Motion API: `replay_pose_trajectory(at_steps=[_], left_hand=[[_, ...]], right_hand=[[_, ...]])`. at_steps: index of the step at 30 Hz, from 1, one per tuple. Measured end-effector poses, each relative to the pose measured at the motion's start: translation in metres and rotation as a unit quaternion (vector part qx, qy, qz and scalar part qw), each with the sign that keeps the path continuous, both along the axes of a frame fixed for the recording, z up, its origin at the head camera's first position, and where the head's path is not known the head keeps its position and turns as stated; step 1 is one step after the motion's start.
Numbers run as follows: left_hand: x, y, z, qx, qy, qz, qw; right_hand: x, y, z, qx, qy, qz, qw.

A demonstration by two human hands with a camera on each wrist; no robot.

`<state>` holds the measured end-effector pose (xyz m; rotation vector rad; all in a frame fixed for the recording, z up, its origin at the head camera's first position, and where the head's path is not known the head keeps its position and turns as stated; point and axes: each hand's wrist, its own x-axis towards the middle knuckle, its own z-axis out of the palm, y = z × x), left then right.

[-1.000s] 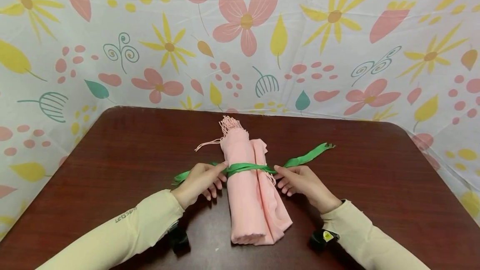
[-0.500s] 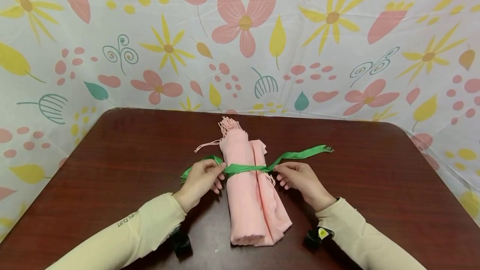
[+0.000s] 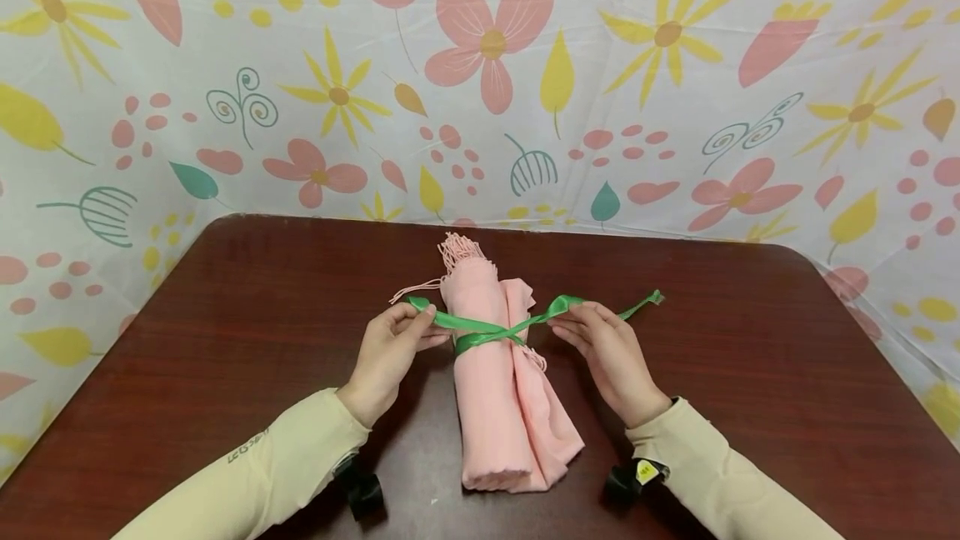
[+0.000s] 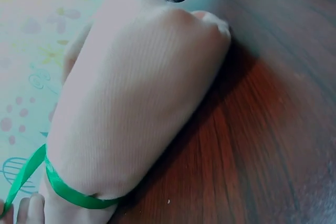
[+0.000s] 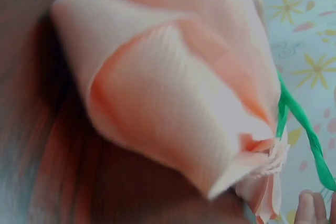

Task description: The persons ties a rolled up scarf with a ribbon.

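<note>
A rolled pink scarf (image 3: 489,407) with a fringed far end lies on the table, a loose flap along its right side. Around its middle runs a green ribbon (image 3: 480,341), whose two ends cross on top. My left hand (image 3: 390,350) pinches one end between thumb and fingers, just left of the roll. On the other side my right hand (image 3: 609,357) pinches the other end, its tail trailing out to the right. In the left wrist view the ribbon (image 4: 73,195) wraps the roll and rises to the fingertips (image 4: 35,208). The right wrist view shows the ribbon (image 5: 304,121) twisted toward the fingers (image 5: 310,208).
The dark brown wooden table (image 3: 262,290) extends on both sides of the scarf. Behind it hangs a white cloth (image 3: 480,165) printed with flowers and leaves. A black wrist camera (image 3: 362,490) sits under the left sleeve, another camera (image 3: 624,483) under the right.
Both hands have risen slightly, lifting the ribbon ends off the scarf. The ends, lying flat across the roll before, now form a visible cross on top. The scarf stays in place.
</note>
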<state>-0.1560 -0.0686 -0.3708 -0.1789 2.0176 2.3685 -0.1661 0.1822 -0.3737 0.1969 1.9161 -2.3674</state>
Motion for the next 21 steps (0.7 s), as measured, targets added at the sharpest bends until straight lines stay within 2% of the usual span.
replay_pose_trajectory(at_steps=[5,12,21], left_hand=[[-0.0001,0.0002,-0.0008,0.028,0.008,0.0,0.9996],[0.0025,0.0012,0.0001,0.087,0.027,-0.027,0.9955],[-0.0017,0.0025,0.0023,0.121,0.02,-0.037,0.9918]], right_hand=[[0.0017,-0.0009,0.0037,-0.091,0.009,0.025,0.9955],[0.0025,-0.0028,0.004,-0.187,0.041,0.083,0.9779],[0.0012,-0.0091,0.0057,-0.203,0.034,0.069,0.9762]])
